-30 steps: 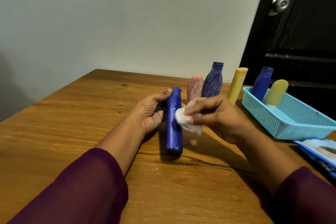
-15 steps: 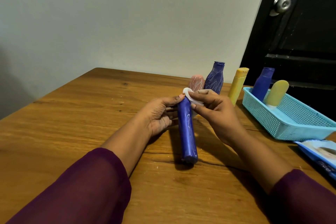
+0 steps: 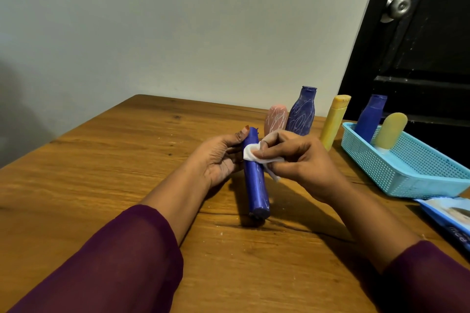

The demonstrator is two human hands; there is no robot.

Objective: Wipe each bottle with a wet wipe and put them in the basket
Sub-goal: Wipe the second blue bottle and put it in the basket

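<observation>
Above table [image 3: 101, 185], left hand [image 3: 216, 157] gripping slim blue bottle [image 3: 255, 185], faint white scribbles; right hand [image 3: 302, 162] pinching wipe [image 3: 251, 154]

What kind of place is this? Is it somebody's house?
Most likely a room in someone's home, though I can't be sure. There's a wooden table by a plain wall, a dark door with a round metal knob, and a light blue plastic basket on the table.
</observation>
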